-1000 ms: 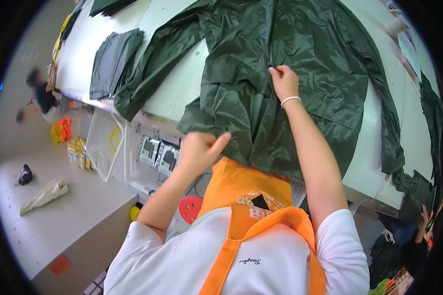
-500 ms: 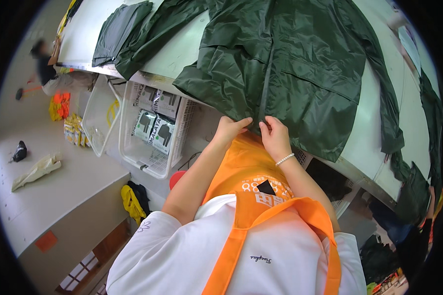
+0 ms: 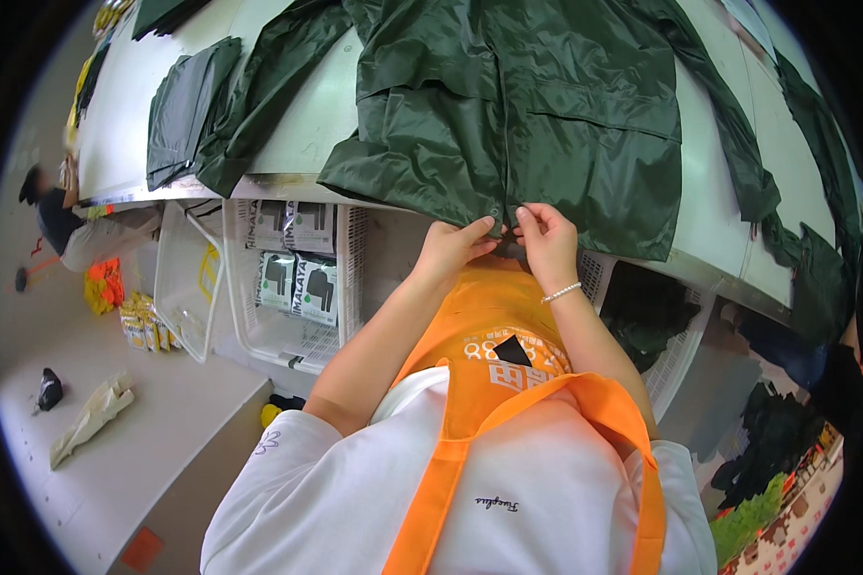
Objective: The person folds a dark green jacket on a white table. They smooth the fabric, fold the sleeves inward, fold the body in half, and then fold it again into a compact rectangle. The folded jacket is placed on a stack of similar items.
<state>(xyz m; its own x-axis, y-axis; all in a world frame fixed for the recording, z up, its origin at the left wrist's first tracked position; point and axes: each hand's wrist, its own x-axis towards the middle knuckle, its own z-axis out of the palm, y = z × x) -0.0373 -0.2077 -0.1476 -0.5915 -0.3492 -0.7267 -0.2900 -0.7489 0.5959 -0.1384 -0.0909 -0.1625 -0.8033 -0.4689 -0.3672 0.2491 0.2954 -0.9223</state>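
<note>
A dark green rain jacket lies spread on the white table, its front closure running down toward me and its hem hanging at the near edge. My left hand pinches the left front edge at the bottom hem, thumb on a small round snap. Beside it, my right hand holds the right front edge between thumb and fingers. The two hem corners are close together, with a narrow gap between them. A folded dark green garment lies to the left, next to the jacket's sleeve.
Below the table at left stands a white plastic basket with several flat packages. Another white basket is beside it. At right, a basket holds dark cloth. A person works at the far left.
My view has shifted, so the jacket sits further left. Both hands stay at the hem; the right fingers have lifted and spread slightly, and the snap now shows by the left thumb.
</note>
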